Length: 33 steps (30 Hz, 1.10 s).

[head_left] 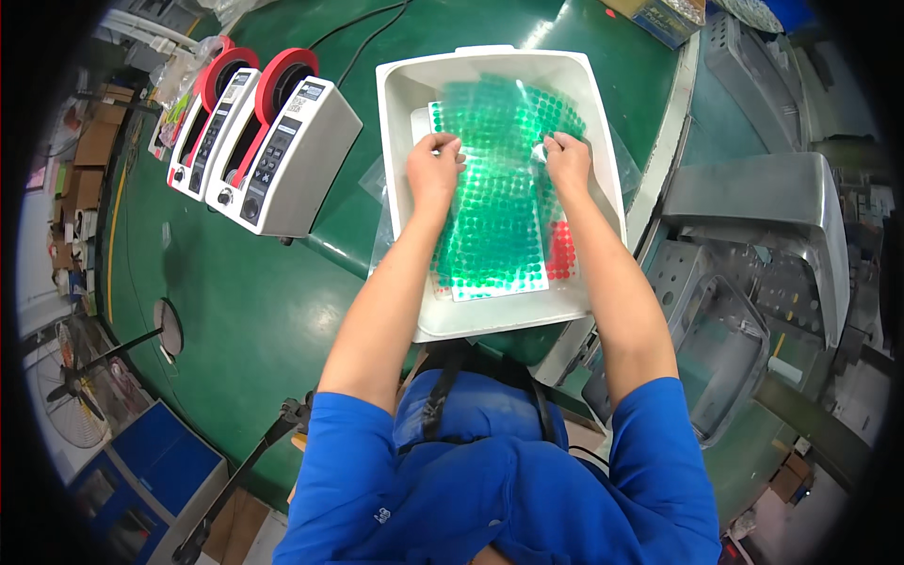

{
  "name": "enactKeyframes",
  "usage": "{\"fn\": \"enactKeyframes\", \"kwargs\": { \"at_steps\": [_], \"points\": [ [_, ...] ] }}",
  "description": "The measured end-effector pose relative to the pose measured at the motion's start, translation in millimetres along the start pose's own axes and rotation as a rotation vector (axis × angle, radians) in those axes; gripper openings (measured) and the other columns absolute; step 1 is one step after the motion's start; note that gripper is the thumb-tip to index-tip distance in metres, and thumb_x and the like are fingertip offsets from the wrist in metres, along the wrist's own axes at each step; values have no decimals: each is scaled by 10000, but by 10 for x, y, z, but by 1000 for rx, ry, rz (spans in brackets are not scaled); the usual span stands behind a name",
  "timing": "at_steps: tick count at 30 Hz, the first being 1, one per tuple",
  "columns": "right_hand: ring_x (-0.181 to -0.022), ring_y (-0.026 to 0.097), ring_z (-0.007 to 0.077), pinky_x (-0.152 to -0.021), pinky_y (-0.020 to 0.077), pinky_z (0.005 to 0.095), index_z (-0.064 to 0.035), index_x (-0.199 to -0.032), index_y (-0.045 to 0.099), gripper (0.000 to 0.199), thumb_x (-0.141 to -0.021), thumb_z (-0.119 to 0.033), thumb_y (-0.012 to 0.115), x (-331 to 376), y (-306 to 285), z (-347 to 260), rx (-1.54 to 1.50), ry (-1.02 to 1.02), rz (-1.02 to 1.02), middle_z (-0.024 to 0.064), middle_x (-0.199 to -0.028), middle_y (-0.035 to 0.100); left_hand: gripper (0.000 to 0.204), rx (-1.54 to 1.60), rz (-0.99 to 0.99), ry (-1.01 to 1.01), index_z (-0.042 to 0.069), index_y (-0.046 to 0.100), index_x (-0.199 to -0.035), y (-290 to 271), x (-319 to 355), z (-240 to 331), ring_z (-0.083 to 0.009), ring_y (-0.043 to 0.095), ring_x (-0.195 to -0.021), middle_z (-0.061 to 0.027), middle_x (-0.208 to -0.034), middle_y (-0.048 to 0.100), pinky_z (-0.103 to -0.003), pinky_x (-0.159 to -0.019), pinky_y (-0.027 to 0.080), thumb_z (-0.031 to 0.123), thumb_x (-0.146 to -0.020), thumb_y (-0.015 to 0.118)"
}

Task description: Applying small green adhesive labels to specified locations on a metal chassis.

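My left hand [434, 172] and my right hand [569, 165] are inside a white plastic tray [424, 326], both closed with fingertips pinched. Between them a see-through sheet of green round stickers [508, 104] is held by its sides, its upper part smeared by motion. More sheets of green dots [494, 235] lie below it on white backing, shiny and slightly askew. At my right fingertips a small whitish bit shows, too small to name. A sheet of red dots [561, 250] peeks out beside my right forearm.
Two white tape dispensers [282, 160] with red tape rolls stand left of the tray on the green table [282, 330]. Black cables [363, 42] run behind them. Metal and clear plastic bins [720, 330] sit at the right, past the table's pale edge. An open box [667, 19] is at the far right.
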State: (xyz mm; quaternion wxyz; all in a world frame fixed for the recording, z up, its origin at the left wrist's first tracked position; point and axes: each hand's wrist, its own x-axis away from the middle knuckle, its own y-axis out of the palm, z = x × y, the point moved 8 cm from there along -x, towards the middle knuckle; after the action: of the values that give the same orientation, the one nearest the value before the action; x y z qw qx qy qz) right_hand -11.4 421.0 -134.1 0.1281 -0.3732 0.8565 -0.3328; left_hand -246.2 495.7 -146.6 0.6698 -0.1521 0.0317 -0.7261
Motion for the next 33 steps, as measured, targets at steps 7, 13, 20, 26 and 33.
{"fn": "enactKeyframes", "kwargs": {
  "at_steps": [7,13,20,26,33],
  "points": [
    [-644,560,282,-606,417,364,-7,-823,604,191,-757,-185,583,-22,-3,98,22,-57,28,156,-681,584,158,427,-90,-44,-43,521,-930,-111,77,544,-243,625,-630,-114,-867,539,-294,-498,519,65,-817,545],
    [-602,555,231,-581,415,344,-2,-820,596,208,-758,-199,579,-48,72,204,14,-65,-59,137,-652,578,182,493,-97,-79,-52,462,-957,-207,74,614,-248,623,-636,-140,-854,547,-276,-465,498,85,-847,507],
    [-613,561,234,-596,421,340,-2,-811,588,219,-735,-207,594,-6,42,187,39,-41,-38,145,-660,575,187,593,-77,-101,-24,432,-978,-324,124,689,-219,598,-576,-143,-802,560,-262,-420,448,110,-862,491],
    [-710,594,237,-646,445,325,-4,-883,593,261,-738,-221,596,-28,37,185,100,-46,-36,156,-742,601,201,720,-40,-182,9,438,-974,-464,151,652,-158,530,-506,-126,-759,568,-222,-393,376,125,-845,539],
    [-989,521,172,-881,370,311,-10,-1038,564,376,-760,-255,629,706,-826,-1141,-1073,-264,-528,62,-1013,581,146,785,-97,149,44,459,-949,-521,466,1248,-121,487,-494,-99,-750,566,-213,-391,356,136,-859,527]
  ]
}}
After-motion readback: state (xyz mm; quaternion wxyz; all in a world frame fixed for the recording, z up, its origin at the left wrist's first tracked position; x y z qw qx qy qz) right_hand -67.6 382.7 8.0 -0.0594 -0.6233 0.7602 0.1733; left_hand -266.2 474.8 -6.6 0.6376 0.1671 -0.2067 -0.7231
